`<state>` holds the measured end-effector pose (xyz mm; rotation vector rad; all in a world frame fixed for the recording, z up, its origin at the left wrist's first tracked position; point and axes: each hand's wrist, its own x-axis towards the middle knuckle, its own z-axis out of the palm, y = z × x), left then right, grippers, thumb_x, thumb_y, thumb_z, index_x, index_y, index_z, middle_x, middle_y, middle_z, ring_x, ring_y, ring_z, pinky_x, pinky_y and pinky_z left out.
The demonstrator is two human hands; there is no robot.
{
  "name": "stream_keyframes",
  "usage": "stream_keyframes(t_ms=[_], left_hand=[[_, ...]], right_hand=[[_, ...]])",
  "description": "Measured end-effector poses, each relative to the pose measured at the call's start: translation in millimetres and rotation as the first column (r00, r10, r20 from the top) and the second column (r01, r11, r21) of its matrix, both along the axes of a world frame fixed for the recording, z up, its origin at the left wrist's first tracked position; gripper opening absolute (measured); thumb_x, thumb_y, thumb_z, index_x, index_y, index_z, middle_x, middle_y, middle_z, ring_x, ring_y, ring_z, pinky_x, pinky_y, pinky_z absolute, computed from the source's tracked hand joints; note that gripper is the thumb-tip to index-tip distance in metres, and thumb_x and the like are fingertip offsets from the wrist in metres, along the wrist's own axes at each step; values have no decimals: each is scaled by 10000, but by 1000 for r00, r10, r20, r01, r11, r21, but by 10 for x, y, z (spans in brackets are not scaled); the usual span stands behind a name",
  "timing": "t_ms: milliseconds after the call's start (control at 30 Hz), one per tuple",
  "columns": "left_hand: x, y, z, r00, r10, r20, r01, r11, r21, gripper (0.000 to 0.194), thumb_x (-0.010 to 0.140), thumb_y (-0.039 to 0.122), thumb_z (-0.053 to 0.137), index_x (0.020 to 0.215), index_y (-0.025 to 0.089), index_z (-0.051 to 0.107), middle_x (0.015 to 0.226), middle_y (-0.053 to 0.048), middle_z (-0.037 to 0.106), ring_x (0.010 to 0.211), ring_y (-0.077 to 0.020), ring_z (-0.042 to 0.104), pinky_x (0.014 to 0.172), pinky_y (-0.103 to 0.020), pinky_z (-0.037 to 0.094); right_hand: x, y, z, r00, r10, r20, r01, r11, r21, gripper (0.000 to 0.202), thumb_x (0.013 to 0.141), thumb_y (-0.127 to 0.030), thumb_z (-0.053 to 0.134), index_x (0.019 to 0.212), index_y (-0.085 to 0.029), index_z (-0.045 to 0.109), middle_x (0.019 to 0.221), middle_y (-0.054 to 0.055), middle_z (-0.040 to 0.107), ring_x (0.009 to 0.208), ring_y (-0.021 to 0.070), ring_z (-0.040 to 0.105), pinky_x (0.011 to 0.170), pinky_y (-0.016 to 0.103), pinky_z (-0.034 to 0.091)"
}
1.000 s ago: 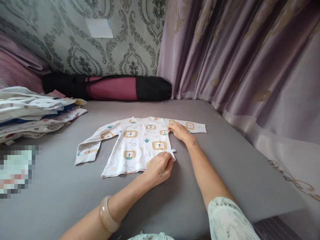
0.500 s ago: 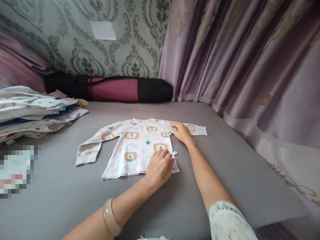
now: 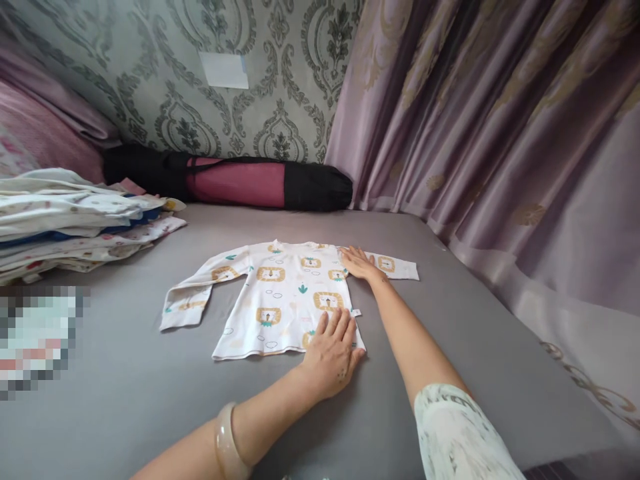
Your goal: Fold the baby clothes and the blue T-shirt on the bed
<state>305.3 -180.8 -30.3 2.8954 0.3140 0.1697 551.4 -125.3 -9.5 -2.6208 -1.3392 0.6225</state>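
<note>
A small white long-sleeved shirt (image 3: 285, 293) with lion faces and green leaves lies spread out on the grey sheet (image 3: 150, 400). Its left sleeve bends down toward me, while the right one stretches out straight. My left hand (image 3: 333, 353), below a pale bangle (image 3: 231, 440), lies with spread fingers on the lower right corner of the shirt. Farther up, my right hand (image 3: 361, 263) rests with its fingers out flat where the right sleeve meets the body. Neither hand holds anything.
A pile of folded clothes (image 3: 65, 213) sits at the left. Along the patterned wall lies a long black and dark pink bag (image 3: 240, 181). Purple curtains (image 3: 450, 120) hang down the right side. A blurred patch (image 3: 37, 340) covers something at the left edge.
The fingers of both hands have opened from a curled shape and now lie flat on the shirt. The whole view has shifted a little, so things appear slightly farther right.
</note>
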Motion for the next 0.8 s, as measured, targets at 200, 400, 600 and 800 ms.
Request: stream_keyframes(t_ms=[200, 400, 600, 800], left_hand=[[-30, -33, 0, 998, -58, 1, 58, 998, 25, 672, 1021, 497, 151, 1485, 69, 381, 1566, -170, 336, 1456, -353, 275, 1161, -539, 243], [-27, -26, 31, 998, -61, -8, 61, 998, 4, 671, 1017, 499, 174, 1485, 61, 372, 1565, -179, 332, 1452, -361, 277, 1157, -545, 236], [-30, -8, 79, 999, -49, 12, 50, 995, -82, 653, 1005, 506, 231, 1480, 81, 377, 1561, -175, 346, 1448, -351, 291, 1160, -533, 239], [-45, 31, 115, 997, -78, 7, 78, 987, -141, 658, 994, 524, 280, 1470, 80, 374, 1558, -195, 342, 1464, -350, 256, 1164, -550, 232]], right_hand=[[4, 82, -99, 994, -43, 103, 43, 999, -2, 615, 992, -509, 138, 1570, -306, 197, 1659, 47, 58, 1512, 301, -21, 1154, 650, 0], [11, 74, -148, 985, -53, 167, 52, 999, 6, 591, 997, -491, 160, 1562, -328, 211, 1657, 34, 90, 1512, 300, 26, 1157, 646, 21], [-288, 173, -51, 959, 15, 285, -60, 987, 147, 582, 995, -348, 219, 1547, -172, 273, 1643, 93, 150, 1514, 253, 57, 1197, 552, 22], [-767, 456, -80, 945, 262, 194, -286, 952, 106, 614, 1004, -397, 209, 1551, -122, 251, 1638, 93, 171, 1513, 205, 88, 1219, 408, 65]])
